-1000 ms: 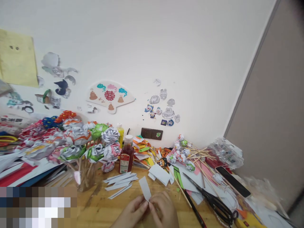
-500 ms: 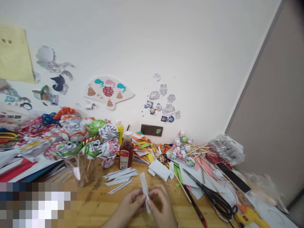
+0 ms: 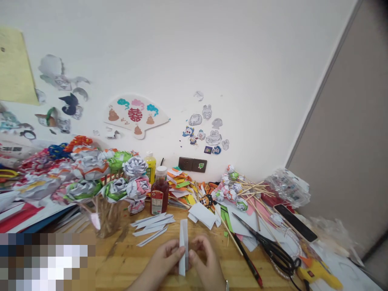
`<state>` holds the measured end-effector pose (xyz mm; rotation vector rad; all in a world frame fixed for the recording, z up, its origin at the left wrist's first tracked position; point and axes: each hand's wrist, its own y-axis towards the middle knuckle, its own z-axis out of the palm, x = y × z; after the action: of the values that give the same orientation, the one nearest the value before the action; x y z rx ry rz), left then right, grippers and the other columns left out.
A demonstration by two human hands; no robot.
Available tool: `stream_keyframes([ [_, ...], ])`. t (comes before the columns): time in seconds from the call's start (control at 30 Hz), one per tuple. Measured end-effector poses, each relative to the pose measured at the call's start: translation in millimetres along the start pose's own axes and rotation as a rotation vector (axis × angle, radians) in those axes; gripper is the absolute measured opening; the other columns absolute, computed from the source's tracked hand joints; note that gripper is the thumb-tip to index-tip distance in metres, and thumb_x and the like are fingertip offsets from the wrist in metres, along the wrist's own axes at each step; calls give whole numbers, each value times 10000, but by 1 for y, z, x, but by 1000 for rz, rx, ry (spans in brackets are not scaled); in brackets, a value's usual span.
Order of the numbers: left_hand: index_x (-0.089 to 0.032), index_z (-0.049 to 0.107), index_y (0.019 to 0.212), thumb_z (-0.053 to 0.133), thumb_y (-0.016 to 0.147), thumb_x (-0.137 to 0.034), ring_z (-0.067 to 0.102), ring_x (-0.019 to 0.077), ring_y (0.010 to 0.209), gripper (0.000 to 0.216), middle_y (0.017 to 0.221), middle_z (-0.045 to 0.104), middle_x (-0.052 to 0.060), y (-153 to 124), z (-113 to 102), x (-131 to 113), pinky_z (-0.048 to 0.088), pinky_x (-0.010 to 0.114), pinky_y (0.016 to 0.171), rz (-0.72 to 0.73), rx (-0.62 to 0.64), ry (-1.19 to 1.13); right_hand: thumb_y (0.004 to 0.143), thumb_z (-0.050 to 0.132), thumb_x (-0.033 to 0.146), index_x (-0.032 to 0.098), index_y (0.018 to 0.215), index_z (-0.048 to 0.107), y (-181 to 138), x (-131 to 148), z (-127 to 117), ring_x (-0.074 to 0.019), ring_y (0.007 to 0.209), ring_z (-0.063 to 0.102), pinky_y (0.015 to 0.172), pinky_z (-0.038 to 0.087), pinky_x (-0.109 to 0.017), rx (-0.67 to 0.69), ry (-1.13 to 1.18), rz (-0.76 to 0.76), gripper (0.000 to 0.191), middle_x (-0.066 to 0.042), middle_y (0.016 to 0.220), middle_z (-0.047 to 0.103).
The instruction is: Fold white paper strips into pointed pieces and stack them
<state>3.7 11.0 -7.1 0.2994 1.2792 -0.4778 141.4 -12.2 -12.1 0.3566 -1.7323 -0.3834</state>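
Note:
A narrow folded strip of white paper (image 3: 182, 252) stands nearly upright between my hands, with a crease along its length. My left hand (image 3: 168, 256) is closed on its left side, thumb pressed across the front. Just to the right, my right hand (image 3: 206, 258) has its thumb and curled forefinger apart, close to the strip's edge; its other fingers are partly hidden. Several folded white strips (image 3: 154, 224) lie in a loose pile beyond my left hand. A white folded sheet (image 3: 203, 215) lies beyond my right hand.
Paper flowers (image 3: 87, 165) on sticks crowd the left, beside a red-brown sauce bottle (image 3: 159, 192). At right lie black scissors (image 3: 273, 250), a red-and-black pen (image 3: 248, 260), a phone (image 3: 295, 223) and a yellow glue gun (image 3: 321, 275). Small paper flowers (image 3: 232, 188) lie at the back.
The strip has turned more upright and shows a wider face with a fold. My right thumb has come off the strip and moved slightly away; my left hand still holds it.

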Motion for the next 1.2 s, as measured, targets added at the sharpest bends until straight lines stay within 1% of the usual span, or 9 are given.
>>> stream_keyframes([
  [0.07,-120,527,695,600,592,-455,515,104,474,358,558,583,-8,0,0,5,390,205,469,7,43,50,728,510,272,176,907,502,2,-5,-1,-178,771,513,708,397,-285,-27,51,79,203,-37,828,542],
  [0.13,-119,516,684,602,586,-455,505,99,442,360,548,592,0,-1,3,8,374,200,445,2,88,99,732,503,333,165,941,508,4,-10,-2,-194,805,514,728,398,-300,-14,135,119,269,-58,867,558],
  [0.27,-115,504,632,626,581,-407,509,95,464,321,539,594,4,-5,8,11,359,183,450,18,62,193,712,517,396,151,900,546,5,-13,-2,-203,785,528,713,410,-309,-38,236,142,311,-67,834,584],
  [0.4,-118,494,646,640,565,-391,521,101,465,319,534,600,1,-6,10,9,379,190,458,-3,60,181,676,569,346,150,852,541,2,-9,1,-184,702,527,644,423,-291,-72,232,118,264,-42,736,571],
  [0.5,-121,485,634,636,570,-389,518,97,440,314,514,600,0,-7,11,9,383,190,443,-21,71,162,689,557,292,152,769,532,1,-6,3,-160,642,510,601,416,-269,-88,213,138,163,-18,669,546],
  [0.6,-125,482,632,623,591,-380,513,90,417,294,506,604,-2,-7,11,11,390,188,428,-42,74,141,697,545,263,152,716,526,2,-6,3,-151,628,499,587,406,-255,-93,182,156,114,-11,653,536],
  [0.77,-126,477,626,625,587,-385,501,81,376,300,476,608,-4,-7,10,12,387,175,396,-57,41,142,685,554,252,154,672,516,4,-6,3,-141,603,488,558,395,-235,-109,197,173,106,5,610,517],
  [1.03,-134,466,616,620,590,-395,517,90,362,304,487,627,3,-8,12,7,392,176,370,-76,77,103,672,560,263,151,635,501,5,-5,5,-134,578,478,542,388,-234,-118,247,218,131,15,587,501],
  [1.2,-145,444,608,621,576,-420,518,93,353,329,480,629,8,-8,12,8,379,172,355,-98,75,92,665,567,259,153,618,496,6,-7,4,-126,561,465,528,380,-223,-121,243,210,136,23,566,487],
])
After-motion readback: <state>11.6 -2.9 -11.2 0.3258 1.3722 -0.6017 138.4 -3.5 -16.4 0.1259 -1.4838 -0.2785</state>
